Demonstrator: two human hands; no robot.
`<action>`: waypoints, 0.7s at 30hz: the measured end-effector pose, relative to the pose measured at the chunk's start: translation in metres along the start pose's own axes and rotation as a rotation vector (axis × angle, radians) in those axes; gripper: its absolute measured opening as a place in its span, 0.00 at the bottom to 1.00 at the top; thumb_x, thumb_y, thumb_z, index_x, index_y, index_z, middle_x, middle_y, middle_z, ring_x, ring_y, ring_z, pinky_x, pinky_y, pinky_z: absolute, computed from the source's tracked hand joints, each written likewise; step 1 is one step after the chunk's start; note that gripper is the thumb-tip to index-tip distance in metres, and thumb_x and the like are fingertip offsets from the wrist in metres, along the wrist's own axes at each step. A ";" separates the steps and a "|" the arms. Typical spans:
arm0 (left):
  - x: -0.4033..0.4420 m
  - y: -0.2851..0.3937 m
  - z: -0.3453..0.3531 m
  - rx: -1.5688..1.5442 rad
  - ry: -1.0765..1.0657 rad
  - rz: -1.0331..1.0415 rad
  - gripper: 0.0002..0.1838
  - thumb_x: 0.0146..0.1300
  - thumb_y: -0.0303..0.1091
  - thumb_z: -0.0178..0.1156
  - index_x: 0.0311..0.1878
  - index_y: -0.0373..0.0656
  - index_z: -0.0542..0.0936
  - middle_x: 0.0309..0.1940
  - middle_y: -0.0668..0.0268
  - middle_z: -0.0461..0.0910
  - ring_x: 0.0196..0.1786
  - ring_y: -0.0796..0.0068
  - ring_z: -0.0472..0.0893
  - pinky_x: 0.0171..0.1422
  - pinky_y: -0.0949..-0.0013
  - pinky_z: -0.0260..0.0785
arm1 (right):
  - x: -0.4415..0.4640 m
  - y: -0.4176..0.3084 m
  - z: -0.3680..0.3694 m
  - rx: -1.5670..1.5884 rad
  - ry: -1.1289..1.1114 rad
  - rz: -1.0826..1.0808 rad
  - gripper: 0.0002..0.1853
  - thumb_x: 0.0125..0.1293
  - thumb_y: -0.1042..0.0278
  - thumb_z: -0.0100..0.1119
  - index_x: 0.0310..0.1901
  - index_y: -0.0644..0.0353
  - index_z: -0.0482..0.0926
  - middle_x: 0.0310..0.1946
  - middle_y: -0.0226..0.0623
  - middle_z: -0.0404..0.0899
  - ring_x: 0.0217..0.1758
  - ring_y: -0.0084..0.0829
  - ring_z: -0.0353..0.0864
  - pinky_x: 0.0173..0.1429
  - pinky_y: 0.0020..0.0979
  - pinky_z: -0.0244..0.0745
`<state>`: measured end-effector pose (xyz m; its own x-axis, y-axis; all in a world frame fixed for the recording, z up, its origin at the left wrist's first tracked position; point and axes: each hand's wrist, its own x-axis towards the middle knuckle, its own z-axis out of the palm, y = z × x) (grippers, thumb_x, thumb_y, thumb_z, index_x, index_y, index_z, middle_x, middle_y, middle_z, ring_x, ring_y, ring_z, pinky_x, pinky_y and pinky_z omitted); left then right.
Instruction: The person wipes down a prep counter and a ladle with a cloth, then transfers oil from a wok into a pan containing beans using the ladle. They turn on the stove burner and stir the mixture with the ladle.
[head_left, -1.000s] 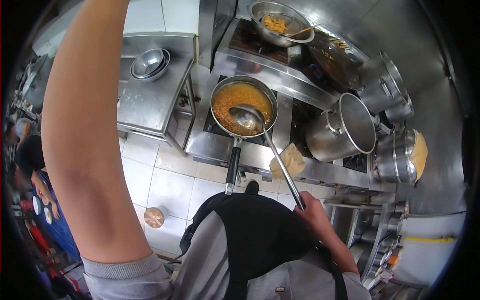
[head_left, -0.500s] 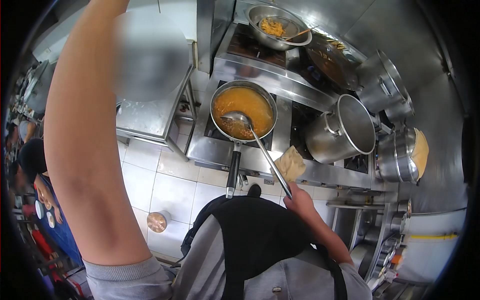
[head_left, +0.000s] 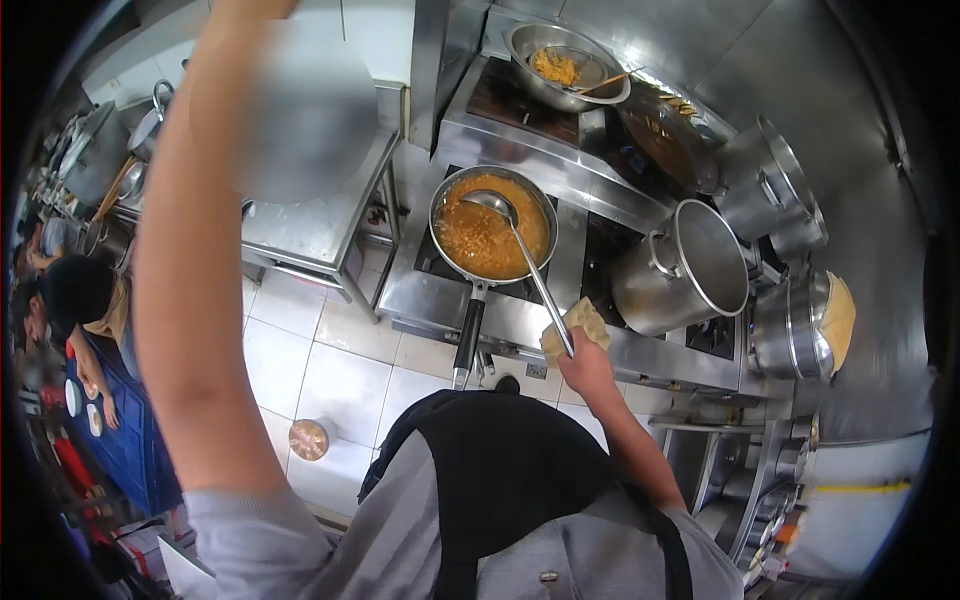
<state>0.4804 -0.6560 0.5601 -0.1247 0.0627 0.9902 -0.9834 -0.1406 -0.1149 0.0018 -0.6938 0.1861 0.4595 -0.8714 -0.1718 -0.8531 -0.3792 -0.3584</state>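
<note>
My right hand (head_left: pixel 588 362) is closed around the handle of a long metal ladle (head_left: pixel 537 270). The ladle's bowl rests in a frying pan (head_left: pixel 434 222) of orange-brown sauce (head_left: pixel 485 240) with small pieces in it. The pan sits on the stove, its black handle (head_left: pixel 469 335) pointing towards me with no hand on it. A beige cloth (head_left: pixel 590 322) is right by my right hand at the stove's front edge; whether the hand touches it I cannot tell. My left arm is raised along the left side, and its hand is beyond the top of the view.
A large steel pot (head_left: pixel 680 268) stands right of the pan. Behind are a steel bowl (head_left: pixel 520 45) with a strainer of yellow food and a dark wok (head_left: pixel 665 140). A steel table (head_left: pixel 310 235) is at left. A container (head_left: pixel 310 439) stands on the floor. People work far left.
My right hand has moved forward, pushing the ladle's bowl towards the far side of the pan. More small pieces show in the sauce. My raised left arm has shifted a little right in view.
</note>
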 end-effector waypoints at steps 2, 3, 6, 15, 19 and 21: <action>-0.061 0.031 -0.066 -0.174 -0.028 -0.033 0.08 0.65 0.27 0.59 0.42 0.33 0.83 0.39 0.53 0.84 0.41 0.57 0.81 0.52 0.63 0.72 | 0.001 -0.003 -0.001 0.017 0.005 0.038 0.14 0.64 0.66 0.62 0.49 0.61 0.75 0.34 0.58 0.85 0.40 0.61 0.86 0.46 0.56 0.79; -0.101 0.044 -0.097 -0.257 -0.103 -0.105 0.08 0.65 0.25 0.60 0.43 0.32 0.83 0.40 0.52 0.84 0.41 0.58 0.81 0.53 0.65 0.72 | 0.000 -0.003 -0.002 0.017 0.010 0.037 0.14 0.64 0.66 0.62 0.49 0.61 0.75 0.34 0.58 0.85 0.40 0.61 0.86 0.46 0.56 0.79; -0.302 0.100 -0.178 -0.364 -0.506 -0.689 0.03 0.64 0.25 0.62 0.35 0.37 0.79 0.29 0.61 0.77 0.31 0.68 0.74 0.38 0.66 0.66 | -0.002 -0.003 -0.004 0.046 0.025 0.109 0.15 0.64 0.66 0.62 0.49 0.61 0.75 0.33 0.58 0.84 0.40 0.62 0.85 0.46 0.56 0.79; -0.679 0.263 -0.159 -0.998 -0.801 -2.468 0.15 0.80 0.37 0.49 0.61 0.39 0.76 0.54 0.55 0.82 0.47 0.61 0.86 0.52 0.59 0.82 | -0.021 -0.035 -0.029 0.064 0.093 0.186 0.15 0.62 0.68 0.62 0.48 0.65 0.76 0.36 0.59 0.84 0.42 0.61 0.85 0.47 0.51 0.78; -0.692 0.273 -0.142 -1.109 -0.774 -2.788 0.16 0.77 0.37 0.49 0.58 0.36 0.76 0.51 0.52 0.83 0.48 0.56 0.84 0.54 0.52 0.82 | -0.028 -0.041 -0.027 0.088 0.100 0.193 0.14 0.62 0.68 0.61 0.46 0.66 0.76 0.35 0.58 0.83 0.41 0.60 0.84 0.47 0.50 0.77; -0.686 0.273 -0.145 -1.173 -0.766 -2.921 0.21 0.78 0.43 0.46 0.57 0.35 0.76 0.50 0.51 0.82 0.47 0.54 0.84 0.57 0.51 0.81 | -0.029 -0.041 -0.026 0.120 0.102 0.188 0.14 0.62 0.68 0.61 0.46 0.66 0.76 0.34 0.57 0.82 0.40 0.60 0.84 0.46 0.50 0.77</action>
<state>0.2781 -0.5939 -0.1619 -0.0809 -0.7031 -0.7064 0.9194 -0.3263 0.2194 0.0172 -0.6606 0.2293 0.2626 -0.9524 -0.1546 -0.8832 -0.1727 -0.4361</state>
